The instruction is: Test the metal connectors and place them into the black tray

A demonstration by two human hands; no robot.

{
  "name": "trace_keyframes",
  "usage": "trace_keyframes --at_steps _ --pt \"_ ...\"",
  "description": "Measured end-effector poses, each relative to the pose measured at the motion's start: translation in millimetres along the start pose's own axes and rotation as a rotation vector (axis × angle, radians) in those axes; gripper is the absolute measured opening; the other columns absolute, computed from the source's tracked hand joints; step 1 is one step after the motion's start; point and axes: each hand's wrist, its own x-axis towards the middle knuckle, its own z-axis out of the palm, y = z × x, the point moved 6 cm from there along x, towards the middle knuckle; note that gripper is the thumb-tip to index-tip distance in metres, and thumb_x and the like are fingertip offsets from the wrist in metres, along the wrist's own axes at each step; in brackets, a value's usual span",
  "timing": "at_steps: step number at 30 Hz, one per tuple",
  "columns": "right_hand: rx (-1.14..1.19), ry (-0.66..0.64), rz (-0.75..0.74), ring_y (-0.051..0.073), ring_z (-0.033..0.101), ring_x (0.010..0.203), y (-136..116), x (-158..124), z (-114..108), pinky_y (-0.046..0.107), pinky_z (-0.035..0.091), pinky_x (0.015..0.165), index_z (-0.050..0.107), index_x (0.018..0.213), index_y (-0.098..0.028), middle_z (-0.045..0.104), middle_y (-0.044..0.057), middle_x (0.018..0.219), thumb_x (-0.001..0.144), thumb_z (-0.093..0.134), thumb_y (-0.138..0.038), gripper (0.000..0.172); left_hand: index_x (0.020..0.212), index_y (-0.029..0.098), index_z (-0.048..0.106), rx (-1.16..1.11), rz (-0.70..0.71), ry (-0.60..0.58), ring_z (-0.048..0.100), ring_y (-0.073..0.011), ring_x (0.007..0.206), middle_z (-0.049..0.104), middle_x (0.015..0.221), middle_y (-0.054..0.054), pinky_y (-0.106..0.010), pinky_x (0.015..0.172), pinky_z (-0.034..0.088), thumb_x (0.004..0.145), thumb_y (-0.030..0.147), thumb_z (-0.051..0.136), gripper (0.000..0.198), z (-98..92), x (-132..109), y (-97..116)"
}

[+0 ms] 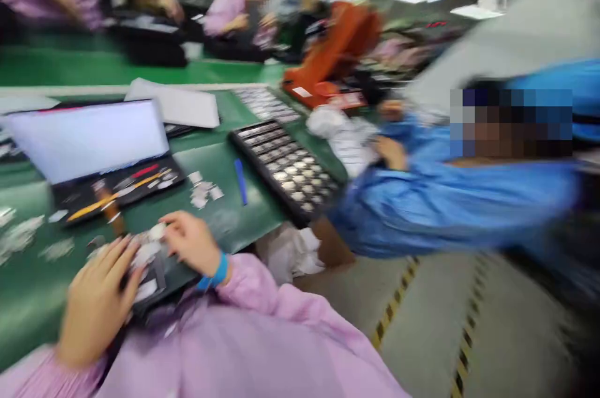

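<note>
At the table's front edge, my left hand (96, 298) lies over a dark flat device with a grey frame (159, 276); its fingers are stretched out and the thumb stands apart. White pieces (149, 251) lie on the device between my hands. My right hand (192, 242) rests on the far right part, fingers bent and closed near a small whitish piece (157, 232). Motion blur hides what is between those fingertips. A blue band circles my right wrist. Just beyond my left fingers, a brown strip (110, 207) runs toward an open black case (126, 195).
A black tray (290, 210) with rows of round silvery parts stands right. Near it lie a blue stick (240, 181) and white scraps (204, 190). A co-worker in a blue sleeve (445, 198) leans in at right. An orange stand (328, 54) rises behind.
</note>
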Motion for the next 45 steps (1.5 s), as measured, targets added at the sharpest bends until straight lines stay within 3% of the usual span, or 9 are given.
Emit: trace_keyframes --at_steps 7,14,26,29,31,33,37,40,45 --pt "0.023 0.043 0.032 0.005 0.044 0.041 -2 18 -9 0.016 0.03 0.032 0.057 0.11 -0.017 0.06 -0.004 0.067 0.084 0.061 -0.039 0.034 0.129 0.014 0.057 0.072 -0.234 -0.126 0.054 -0.0273 0.126 0.061 0.134 -0.013 -0.044 0.101 0.043 0.095 0.032 0.051 0.038 2.5 12 -17" --pt "0.313 -0.251 0.353 0.004 0.045 0.043 -9 -2 10 0.014 0.023 0.03 0.066 0.108 -0.016 0.062 -0.001 0.07 0.082 0.064 -0.036 0.032 0.125 0.018 0.061 0.078 -0.163 -0.134 0.055 -0.0279 0.122 0.063 0.131 -0.01 -0.044 0.097 0.043 0.095 0.03 0.052 0.034 1.0 11 -11" --pt "0.407 -0.293 0.46 0.005 0.046 0.046 -10 0 7 0.014 0.017 0.028 0.07 0.111 -0.017 0.065 0.003 0.078 0.083 0.064 -0.035 0.034 0.119 0.017 0.064 0.116 -0.12 -0.126 0.057 -0.0298 0.118 0.065 0.127 -0.013 -0.045 0.093 0.044 0.092 0.039 0.059 0.036 1.7 16 -8" --pt "0.389 -0.418 0.509 0.005 0.038 0.043 -8 1 14 0.016 0.011 0.028 0.071 0.107 -0.015 0.061 0.003 0.075 0.083 0.061 -0.04 0.036 0.118 0.016 0.064 0.128 -0.117 -0.11 0.058 -0.0297 0.116 0.066 0.125 -0.012 -0.045 0.091 0.046 0.091 0.038 0.06 0.035 -0.1 16 -9" --pt "0.28 -0.411 0.439 0.006 0.036 0.043 -8 6 13 0.018 0.015 0.03 0.07 0.107 -0.017 0.059 0.002 0.073 0.084 0.059 -0.042 0.036 0.118 0.016 0.064 0.123 -0.118 -0.111 0.058 -0.0296 0.117 0.066 0.125 -0.012 -0.045 0.091 0.046 0.091 0.037 0.06 0.034 -1.2 16 -9" --pt "0.039 -0.202 0.19 0.008 0.042 0.05 -16 17 -2 0.019 0.029 0.036 0.068 0.109 -0.02 0.059 0.002 0.077 0.085 0.06 -0.038 0.031 0.117 0.016 0.065 0.113 -0.119 -0.114 0.058 -0.0296 0.117 0.066 0.125 -0.012 -0.045 0.092 0.046 0.091 0.036 0.061 0.034 -2.0 16 -9" --pt "-0.546 0.004 -0.272 0.02 0.057 0.085 -35 23 -12 0.038 0.053 0.075 0.069 0.105 -0.022 0.058 0.009 0.105 0.082 0.064 -0.022 0.024 0.116 0.016 0.065 0.123 -0.116 -0.121 0.059 -0.0301 0.116 0.067 0.124 -0.012 -0.046 0.092 0.046 0.09 0.035 0.062 0.033 -3.6 17 -8" --pt "-0.694 -0.038 -0.349 0.026 0.056 0.102 -34 23 -7 0.044 0.05 0.087 0.068 0.102 -0.021 0.055 0.011 0.11 0.082 0.063 -0.018 0.021 0.112 0.015 0.066 0.138 -0.109 -0.132 0.06 -0.0308 0.114 0.068 0.12 -0.012 -0.046 0.089 0.047 0.089 0.035 0.063 0.03 -6.2 21 -6" --pt "-0.574 -0.045 -0.263 0.018 0.057 0.074 -30 23 -12 0.036 0.05 0.074 0.063 0.084 -0.02 0.062 0.004 0.088 0.084 0.061 -0.019 0.003 0.1 0.016 0.069 0.124 -0.138 -0.206 0.063 -0.0298 0.105 0.07 0.11 -0.011 -0.046 0.083 0.048 0.091 0.031 0.06 0.02 -7.6 35 -6"
